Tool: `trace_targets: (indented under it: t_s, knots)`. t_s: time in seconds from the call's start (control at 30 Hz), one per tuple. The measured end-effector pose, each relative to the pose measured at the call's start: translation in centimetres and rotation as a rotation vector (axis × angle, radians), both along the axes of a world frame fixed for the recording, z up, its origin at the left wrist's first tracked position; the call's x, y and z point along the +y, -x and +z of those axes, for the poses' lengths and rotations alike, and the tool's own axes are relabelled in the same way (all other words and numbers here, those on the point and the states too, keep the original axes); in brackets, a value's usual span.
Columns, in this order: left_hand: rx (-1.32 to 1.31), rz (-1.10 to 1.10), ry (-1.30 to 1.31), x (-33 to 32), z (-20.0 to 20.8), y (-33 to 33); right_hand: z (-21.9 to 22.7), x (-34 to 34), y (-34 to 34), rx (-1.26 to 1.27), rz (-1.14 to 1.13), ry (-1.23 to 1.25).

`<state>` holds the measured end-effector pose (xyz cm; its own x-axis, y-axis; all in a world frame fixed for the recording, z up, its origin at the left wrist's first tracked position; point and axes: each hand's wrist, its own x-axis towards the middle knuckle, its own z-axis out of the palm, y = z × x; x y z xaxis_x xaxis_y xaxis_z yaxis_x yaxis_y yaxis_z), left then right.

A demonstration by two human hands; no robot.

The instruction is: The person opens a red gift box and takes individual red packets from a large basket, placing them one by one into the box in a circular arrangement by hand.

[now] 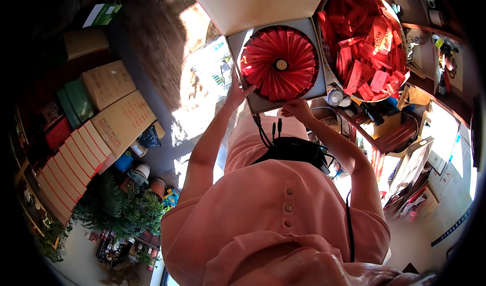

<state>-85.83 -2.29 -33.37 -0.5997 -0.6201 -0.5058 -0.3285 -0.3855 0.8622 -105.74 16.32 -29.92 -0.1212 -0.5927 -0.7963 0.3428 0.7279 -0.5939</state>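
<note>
A square box [322, 83] with a pale lining is in front of me, its cream lid [268, 10] raised on the far side. Inside it, narrow red packets [263, 78] fan out in a tight ring around a small gold-coloured round centre [281, 64]. My left hand [237, 91] grips the box's left side, with the thumb over the edge near the packets. At the near edge, my right hand [299, 110] has its fingers curled against the box; some of them are hidden.
Right of the box stands a round basket [403, 37] heaped with loose red packets [367, 48]. Cluttered shelves [400, 139] line the right. Cardboard boxes [124, 121], stacked cartons [76, 164] and potted plants [136, 210] fill the left. A black pouch with cables [293, 150] is at my waist.
</note>
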Motion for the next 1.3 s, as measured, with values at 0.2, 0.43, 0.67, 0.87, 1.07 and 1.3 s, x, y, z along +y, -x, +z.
trace_targets:
  t_s: [0.2, 0.43, 0.67, 0.87, 1.07, 1.3]
  knots:
    - [-0.008, -0.040, 0.097, 1.5, 1.2, 0.4, 1.0, -2.4, -3.5, -0.084, -0.199, -0.165]
    - [-0.037, -0.009, 0.242, 2.3, 0.6, 0.3, 0.6, -3.4, -5.2, -0.126, -0.260, -0.072]
    - [-0.065, -0.059, 0.156, 1.9, 0.4, -0.7, 1.5, -3.3, -5.0, -0.081, -0.145, -0.086]
    - [-0.067, 0.027, -0.071, 1.5, 0.2, -0.5, 1.9, -3.8, -5.3, -0.125, -0.148, -0.010]
    - [0.033, -0.007, 0.302, 3.3, 1.3, 0.7, 2.7, -0.4, -1.8, 0.265, -0.080, -0.048]
    - [-0.065, 0.069, 0.345, 4.2, 1.5, 1.3, 3.1, 0.0, -2.2, 0.323, -0.212, -0.040]
